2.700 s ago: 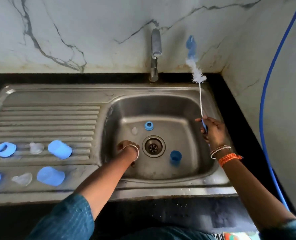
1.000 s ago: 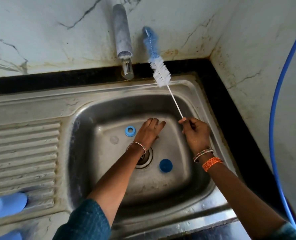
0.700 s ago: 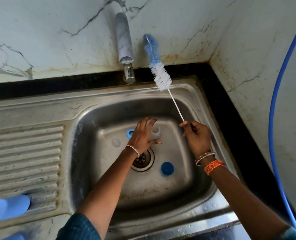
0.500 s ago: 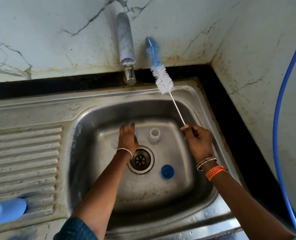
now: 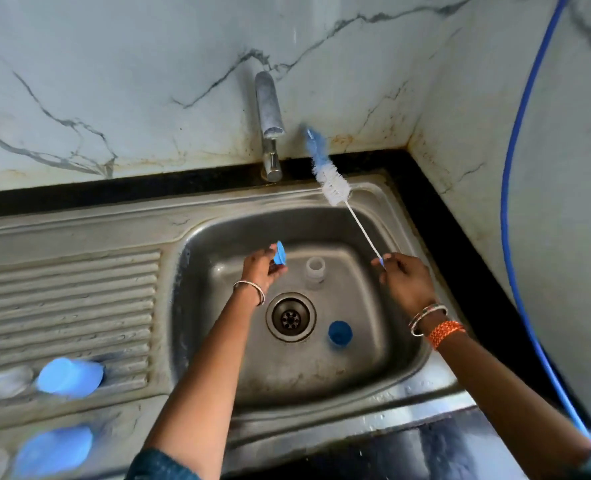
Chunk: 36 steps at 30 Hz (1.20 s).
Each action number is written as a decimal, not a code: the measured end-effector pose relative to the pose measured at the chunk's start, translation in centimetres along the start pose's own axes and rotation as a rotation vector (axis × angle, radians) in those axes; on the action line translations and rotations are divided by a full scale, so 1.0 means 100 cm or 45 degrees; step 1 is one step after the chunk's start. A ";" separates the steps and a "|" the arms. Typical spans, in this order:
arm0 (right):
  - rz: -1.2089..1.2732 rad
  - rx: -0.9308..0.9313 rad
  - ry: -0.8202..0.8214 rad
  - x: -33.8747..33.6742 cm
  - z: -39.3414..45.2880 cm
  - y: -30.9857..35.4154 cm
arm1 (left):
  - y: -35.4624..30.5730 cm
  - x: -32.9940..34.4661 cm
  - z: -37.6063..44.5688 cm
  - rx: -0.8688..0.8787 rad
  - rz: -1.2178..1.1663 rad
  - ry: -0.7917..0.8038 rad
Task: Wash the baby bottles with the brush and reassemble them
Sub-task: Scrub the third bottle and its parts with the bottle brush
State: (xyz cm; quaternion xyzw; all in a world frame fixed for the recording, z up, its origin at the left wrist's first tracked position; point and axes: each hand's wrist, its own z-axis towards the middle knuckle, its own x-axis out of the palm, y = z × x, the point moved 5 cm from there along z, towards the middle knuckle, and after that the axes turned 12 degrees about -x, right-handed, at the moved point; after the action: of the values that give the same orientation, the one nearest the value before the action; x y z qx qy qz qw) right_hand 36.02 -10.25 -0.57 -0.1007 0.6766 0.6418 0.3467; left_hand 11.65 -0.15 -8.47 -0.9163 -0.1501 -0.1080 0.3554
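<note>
Hands: left (image 5: 260, 271) pinches blue ring (image 5: 280, 253); right (image 5: 406, 279) grips brush (image 5: 333, 183).

A steel sink (image 5: 425, 348) with a ribbed draining board (image 5: 65, 306) on its left is set into a black counter (image 5: 436, 216). A metal tap (image 5: 269, 126) stands at the sink's back edge against a white marble wall (image 5: 114, 81) stained near the corner. A blue hose (image 5: 515, 150) runs down the right-hand wall.
</note>
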 end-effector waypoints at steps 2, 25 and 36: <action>-0.116 -0.022 0.078 -0.013 -0.011 0.003 | -0.004 0.004 -0.026 -0.056 -0.117 0.107; -0.313 -0.408 -0.122 -0.085 -0.120 0.046 | -0.051 -0.063 -0.145 0.210 -0.449 0.130; -0.623 -0.991 -0.496 -0.080 -0.133 0.098 | -0.048 -0.087 -0.148 0.191 -0.022 0.041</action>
State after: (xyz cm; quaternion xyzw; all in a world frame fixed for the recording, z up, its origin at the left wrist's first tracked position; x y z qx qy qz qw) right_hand 31.75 -23.69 11.21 -0.2568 0.2662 0.7533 0.5438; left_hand 0.54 -8.56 2.59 -0.8839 -0.1600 -0.1143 0.4243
